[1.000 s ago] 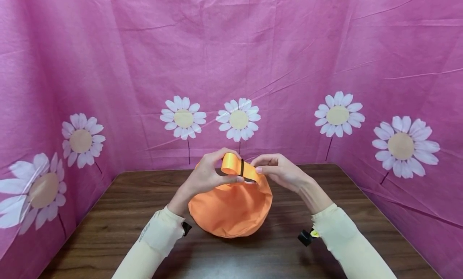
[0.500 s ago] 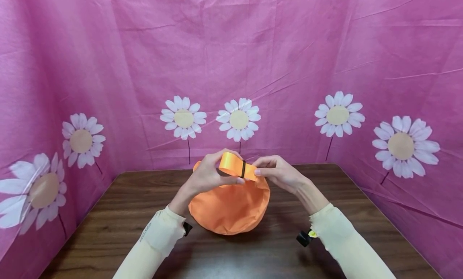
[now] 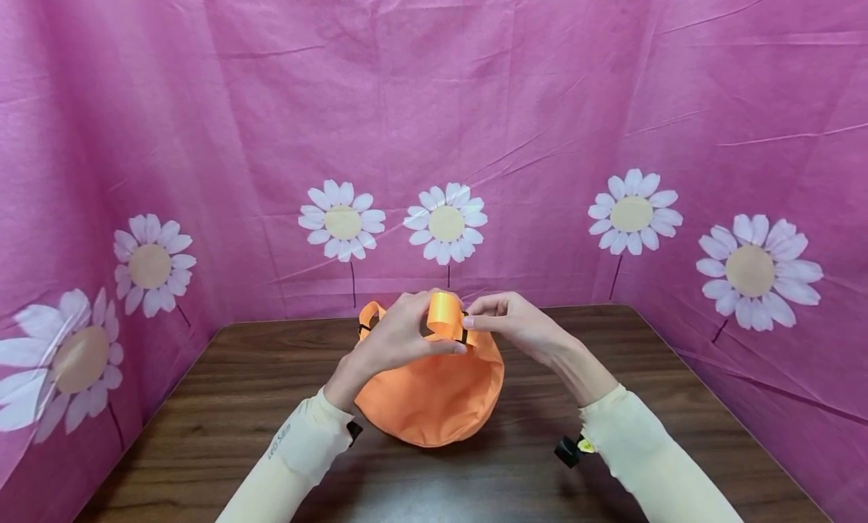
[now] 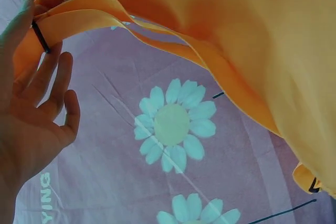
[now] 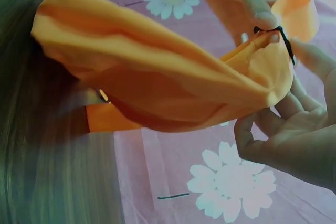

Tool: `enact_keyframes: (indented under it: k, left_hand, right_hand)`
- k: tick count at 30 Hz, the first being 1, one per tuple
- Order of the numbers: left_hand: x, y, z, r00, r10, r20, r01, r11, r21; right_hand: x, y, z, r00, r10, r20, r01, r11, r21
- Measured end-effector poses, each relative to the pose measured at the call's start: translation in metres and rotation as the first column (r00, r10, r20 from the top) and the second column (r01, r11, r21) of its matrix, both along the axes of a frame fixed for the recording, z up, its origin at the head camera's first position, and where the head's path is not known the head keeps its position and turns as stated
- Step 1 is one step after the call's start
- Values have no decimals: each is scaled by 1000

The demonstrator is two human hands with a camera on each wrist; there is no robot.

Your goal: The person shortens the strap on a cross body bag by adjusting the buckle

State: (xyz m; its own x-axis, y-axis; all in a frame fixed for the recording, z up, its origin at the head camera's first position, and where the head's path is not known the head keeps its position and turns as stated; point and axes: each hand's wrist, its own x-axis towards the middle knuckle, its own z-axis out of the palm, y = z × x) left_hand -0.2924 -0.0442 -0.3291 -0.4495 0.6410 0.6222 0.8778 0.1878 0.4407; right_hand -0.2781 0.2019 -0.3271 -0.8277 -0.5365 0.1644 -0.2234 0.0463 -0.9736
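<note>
An orange fabric bag [image 3: 430,402], soft and rounded, hangs low over the table below both hands. From its upper edge comes a shiny orange strap [image 3: 444,313], folded into a loop, with a narrow black band [image 5: 287,45] around it. My left hand [image 3: 400,334] holds that loop, thumb below and fingers over the back. In the left wrist view its other fingers [image 4: 63,77] stand loosely bent. Thumb and forefinger of my right hand [image 3: 525,323] pinch the strap right at the black band. The right hand's lower fingers curl under the fabric edge in the right wrist view.
A second strap loop [image 3: 370,316] with a black band sticks up behind my left hand. The dark wooden table [image 3: 271,387] extends on all sides. A pink curtain [image 3: 529,131] printed with white daisies encloses its back and sides.
The strap loop and my left hand have shifted slightly right, so the loop's round end faces the camera more. My right fingers now cover the black band. More of the second loop shows.
</note>
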Motion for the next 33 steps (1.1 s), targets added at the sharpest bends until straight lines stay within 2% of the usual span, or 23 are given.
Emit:
enact_keyframes:
  k: [4, 7, 12, 15, 17, 21, 25, 27, 30, 33]
  left_hand:
    - [-2, -1, -3, 999, -26, 46, 26, 1000, -5]
    - [-5, -2, -4, 1000, -20, -2, 20, 1000, -24]
    - [-7, -6, -5, 991, 34, -129, -44, 996, -74]
    - [-12, -11, -7, 987, 52, -152, -70, 991, -118]
    - [-16, -13, -10, 989, 48, -138, -69, 987, -148]
    - [-26, -18, -17, 990, 71, -126, -99, 967, -236]
    - [-35, -24, -22, 987, 103, -120, -137, 934, -330]
    - [-38, -26, -24, 989, 110, -95, -137, 924, -357]
    - [-39, -28, -24, 990, 128, -66, -143, 913, -382]
    - [-35, -26, -22, 988, 130, -87, -153, 918, -365]
  right_hand:
    - [4, 0, 4, 1000, -14, 15, 14, 1000, -4]
    - [7, 2, 7, 999, 19, 27, -17, 999, -50]
    - [10, 7, 15, 996, 84, 42, -77, 985, -157]
    - [11, 10, 20, 992, 116, 41, -104, 967, -231]
    - [12, 13, 23, 991, 130, 37, -115, 955, -275]
    - [12, 21, 28, 990, 136, 40, -112, 924, -366]
    - [11, 27, 31, 992, 121, 45, -91, 904, -417]
    - [11, 27, 32, 993, 102, 54, -71, 907, -415]
    - [11, 26, 32, 997, 56, 60, -29, 926, -375]
    - [12, 25, 32, 999, 7, 40, 6, 950, -313]
